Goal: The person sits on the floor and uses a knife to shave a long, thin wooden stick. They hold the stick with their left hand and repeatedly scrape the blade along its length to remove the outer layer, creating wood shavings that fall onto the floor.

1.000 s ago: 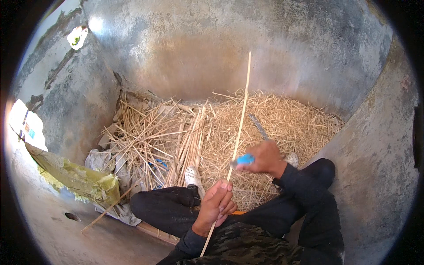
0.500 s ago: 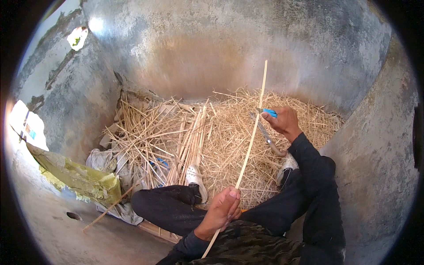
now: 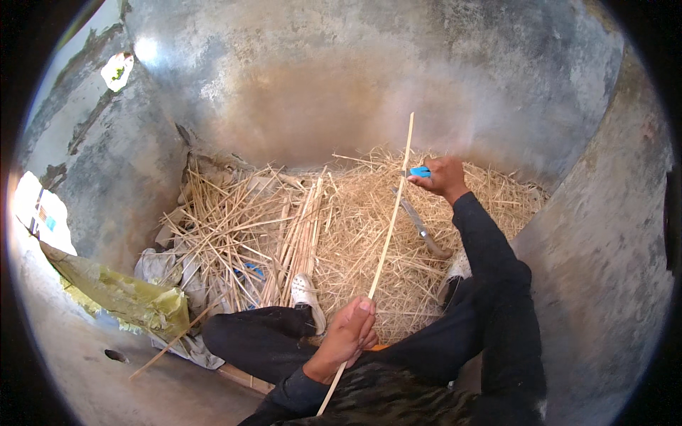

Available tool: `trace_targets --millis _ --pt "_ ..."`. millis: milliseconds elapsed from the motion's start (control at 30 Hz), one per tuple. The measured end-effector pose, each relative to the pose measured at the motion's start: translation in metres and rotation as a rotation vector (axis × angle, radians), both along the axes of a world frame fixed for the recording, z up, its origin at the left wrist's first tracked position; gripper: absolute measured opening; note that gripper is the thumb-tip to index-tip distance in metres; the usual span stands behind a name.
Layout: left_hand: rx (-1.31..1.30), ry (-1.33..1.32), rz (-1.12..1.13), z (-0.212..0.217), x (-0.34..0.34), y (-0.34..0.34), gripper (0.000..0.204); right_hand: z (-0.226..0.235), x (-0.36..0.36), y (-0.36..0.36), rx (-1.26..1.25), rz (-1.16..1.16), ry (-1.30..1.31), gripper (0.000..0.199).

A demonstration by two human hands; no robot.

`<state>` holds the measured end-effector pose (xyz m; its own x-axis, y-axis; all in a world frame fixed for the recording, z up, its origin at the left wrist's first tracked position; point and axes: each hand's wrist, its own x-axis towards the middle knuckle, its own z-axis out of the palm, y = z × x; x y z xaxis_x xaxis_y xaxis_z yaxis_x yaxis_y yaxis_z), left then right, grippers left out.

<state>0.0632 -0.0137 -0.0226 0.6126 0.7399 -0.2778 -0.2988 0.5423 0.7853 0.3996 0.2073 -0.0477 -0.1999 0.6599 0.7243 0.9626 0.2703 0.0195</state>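
Observation:
A long pale strip (image 3: 388, 241), bamboo or wood by its look, slants up from my lap across the middle of the head view. My left hand (image 3: 343, 337) is closed around its lower part, close to my body. In my right hand (image 3: 446, 177) is a small blue-handled knife (image 3: 420, 172), held against the strip's upper part with the thumb near the strip. Most of the knife's blade is too small to make out. Below that hand, a curved tool (image 3: 419, 224) with a metal blade and wooden handle lies on the shavings.
Thin shavings (image 3: 355, 241) cover the floor between my feet and the far wall (image 3: 320, 92). A tangle of loose strips (image 3: 220, 213) lies at left, next to longer strips (image 3: 305, 220) laid side by side. A yellowish sack (image 3: 149, 305) hangs over the left ledge. White shoes (image 3: 307, 302) show beside the pile.
The strip has shifted slightly left and its far tip sits lower. My right hand with the knife has moved a little left and up along it. My left hand keeps its grip.

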Motion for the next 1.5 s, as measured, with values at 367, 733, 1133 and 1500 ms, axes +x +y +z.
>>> trace_targets --millis 367,733,1133,1500 --pt "-0.150 0.174 -0.051 0.026 -0.042 -0.031 0.032 -0.074 0.101 0.035 -0.269 -0.574 0.613 0.061" --pt "0.122 0.086 0.168 0.015 -0.024 0.028 0.028 0.005 -0.063 -0.061 -0.487 0.030 0.517 0.068" --pt "0.010 0.042 0.008 0.004 -0.049 -0.034 0.028 0.030 -0.049 -0.042 -0.145 -0.100 0.232 0.071" --pt "0.069 0.254 -0.211 -0.005 -0.059 -0.073 0.028 0.065 0.145 -0.013 -0.117 -0.929 0.561 0.078"
